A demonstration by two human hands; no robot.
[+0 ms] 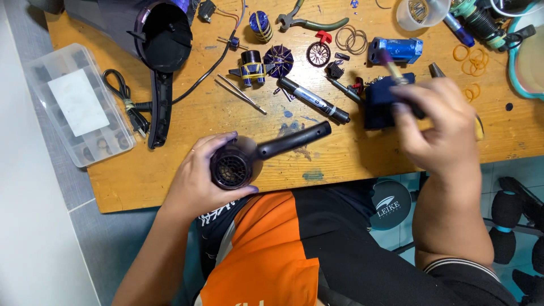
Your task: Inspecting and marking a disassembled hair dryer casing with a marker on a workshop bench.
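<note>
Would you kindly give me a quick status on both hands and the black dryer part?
Left hand grips black dryer part, grille end up. Right hand holds a brush, raised over wooden table. Marker and tweezers lie apart.

Black dryer part point(235, 164) (orange shirt point(266, 249))

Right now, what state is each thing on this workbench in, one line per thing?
Left hand: gripping the black hair dryer part, grille end toward the camera.
Right hand: holding a small brush, blurred.
Purple dryer housing: opened up, lying on the wooden table.
Parts box: lid shut.
Marker: capped, lying flat.
Pliers: jaws closed.
Tweezers: lying loose.
</note>
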